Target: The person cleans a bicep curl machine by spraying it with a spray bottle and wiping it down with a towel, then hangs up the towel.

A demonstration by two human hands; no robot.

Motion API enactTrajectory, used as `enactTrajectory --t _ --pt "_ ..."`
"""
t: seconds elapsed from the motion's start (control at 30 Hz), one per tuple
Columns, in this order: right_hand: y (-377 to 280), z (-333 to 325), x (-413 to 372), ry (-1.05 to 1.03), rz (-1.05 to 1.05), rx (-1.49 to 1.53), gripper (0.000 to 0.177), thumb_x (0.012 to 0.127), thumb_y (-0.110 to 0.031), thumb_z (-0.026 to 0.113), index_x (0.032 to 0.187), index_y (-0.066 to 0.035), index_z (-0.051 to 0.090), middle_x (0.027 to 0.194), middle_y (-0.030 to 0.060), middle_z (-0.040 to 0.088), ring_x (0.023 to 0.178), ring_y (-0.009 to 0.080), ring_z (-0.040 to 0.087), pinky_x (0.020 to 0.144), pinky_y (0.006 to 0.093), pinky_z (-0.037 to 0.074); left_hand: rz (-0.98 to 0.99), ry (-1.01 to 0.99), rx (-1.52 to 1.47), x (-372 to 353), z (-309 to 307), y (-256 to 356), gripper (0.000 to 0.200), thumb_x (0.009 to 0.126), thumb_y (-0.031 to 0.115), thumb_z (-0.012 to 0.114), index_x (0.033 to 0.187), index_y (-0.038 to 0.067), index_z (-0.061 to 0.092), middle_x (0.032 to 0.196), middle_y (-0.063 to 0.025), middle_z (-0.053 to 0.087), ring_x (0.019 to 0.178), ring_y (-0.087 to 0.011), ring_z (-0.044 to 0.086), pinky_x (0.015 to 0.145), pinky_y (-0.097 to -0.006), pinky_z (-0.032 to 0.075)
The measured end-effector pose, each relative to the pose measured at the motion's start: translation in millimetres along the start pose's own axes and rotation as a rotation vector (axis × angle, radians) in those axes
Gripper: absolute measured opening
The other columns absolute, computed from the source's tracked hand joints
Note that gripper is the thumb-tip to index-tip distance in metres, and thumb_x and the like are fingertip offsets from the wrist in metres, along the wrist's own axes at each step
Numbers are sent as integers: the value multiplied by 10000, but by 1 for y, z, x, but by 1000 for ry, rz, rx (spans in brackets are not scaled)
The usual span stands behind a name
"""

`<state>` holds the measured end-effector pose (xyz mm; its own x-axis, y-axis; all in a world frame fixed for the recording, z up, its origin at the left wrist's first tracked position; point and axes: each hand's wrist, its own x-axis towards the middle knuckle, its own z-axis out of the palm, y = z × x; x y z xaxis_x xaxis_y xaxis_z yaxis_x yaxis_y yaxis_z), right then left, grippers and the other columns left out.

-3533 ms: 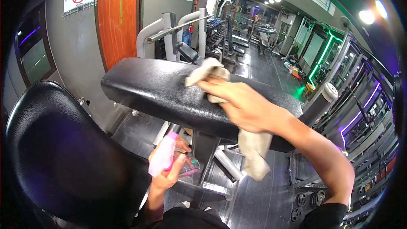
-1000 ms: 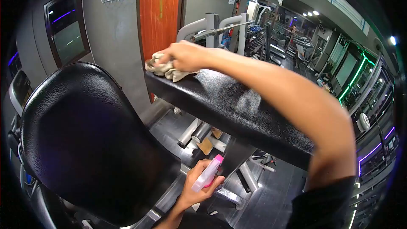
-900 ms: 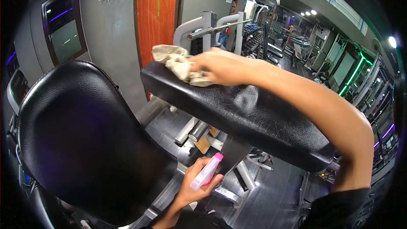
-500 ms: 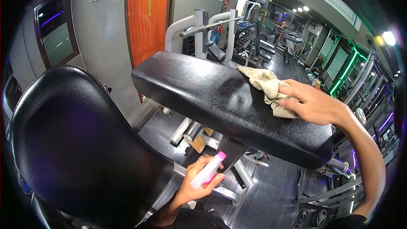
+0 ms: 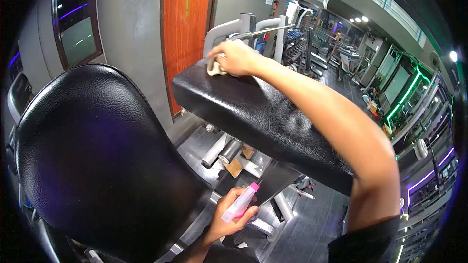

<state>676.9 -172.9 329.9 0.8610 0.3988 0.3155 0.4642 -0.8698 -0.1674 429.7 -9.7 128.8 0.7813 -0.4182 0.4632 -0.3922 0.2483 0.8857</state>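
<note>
My right hand (image 5: 239, 58) presses a crumpled beige cloth (image 5: 215, 68) onto the far left end of a long black padded arm rest (image 5: 253, 104). Its fingers are closed over the cloth, and most of the cloth is hidden beneath them. Low in front of me, my left hand (image 5: 229, 216) is wrapped round a spray bottle (image 5: 240, 204) with a translucent pinkish-white head and a bright pink nozzle. The bottle's body is mostly hidden by the hand. Left of it stands a black padded seat back (image 5: 92, 156).
A metal barbell (image 5: 268, 31) lies across a grey rack behind the pad. An orange wooden door (image 5: 185, 29) and grey wall stand at the left. Steel frame legs (image 5: 282, 207) rise from the dark floor below. A person (image 5: 371, 95) is low down far off at right.
My right hand has swept the cloth leftward along the pad, from its right half to the far left end. My left hand keeps the spray bottle in nearly the same place.
</note>
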Motion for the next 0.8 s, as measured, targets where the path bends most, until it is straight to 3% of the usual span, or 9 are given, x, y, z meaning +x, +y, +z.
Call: enactTrajectory --t 0.1,0.13,0.23,0.33,0.43,0.6,0.7,0.8 --pt "-25 15 33 46 61 -25 315 830 -100 485 1082 -70 673 955 179 681 917 289 669 845 387 509 10 -5 67 -4 0 1 338 798 94 732 1063 12 540 920 -90 643 833 -144 631 743 -283 496" --pt "-34 17 36 82 107 75 323 815 -108 497 1066 -148 696 1038 167 670 969 316 651 885 409 503 -14 0 29 -5 1 1 336 797 93 733 1062 13 542 917 -90 642 819 -143 633 732 -281 498" --pt "-40 46 56 265 10 346 316 824 -101 507 1071 -160 696 1039 173 665 969 329 644 894 414 498 -43 0 -27 -6 5 -2 330 798 90 731 1059 11 544 912 -89 641 790 -142 638 706 -275 503" --pt "-60 37 32 -18 -138 19 344 811 -85 545 1095 -213 691 1083 152 655 1006 322 624 891 397 498 -90 -8 -85 -7 11 -9 324 804 87 724 1061 4 544 906 -87 640 767 -141 641 683 -271 506" --pt "-70 12 8 -138 -280 -106 415 755 -10 532 1125 -139 666 971 192 667 921 350 639 841 403 513 -111 -37 -123 -7 15 -7 324 807 84 719 1067 0 544 902 -86 640 755 -143 641 674 -272 506" --pt "-88 -7 -32 -204 -324 -253 451 736 12 572 1124 -192 677 931 143 686 884 322 655 794 394 526 60 -75 98 -1 15 1 326 801 82 722 1067 0 553 895 -89 641 751 -153 641 677 -276 504" --pt "-98 -22 -73 -235 -281 -307 362 760 -19 574 1047 -201 701 905 134 685 870 313 668 771 406 533 -26 -113 45 -4 19 -4 329 790 84 731 1059 4 560 894 -90 640 764 -163 643 687 -283 502" --pt "-100 -34 -113 -229 -277 -393 194 788 -101 552 904 -79 706 899 141 682 840 330 673 706 425 547 -6 -120 91 -2 26 -6 337 775 104 745 1048 4 574 894 -100 638 783 -188 645 705 -298 501"
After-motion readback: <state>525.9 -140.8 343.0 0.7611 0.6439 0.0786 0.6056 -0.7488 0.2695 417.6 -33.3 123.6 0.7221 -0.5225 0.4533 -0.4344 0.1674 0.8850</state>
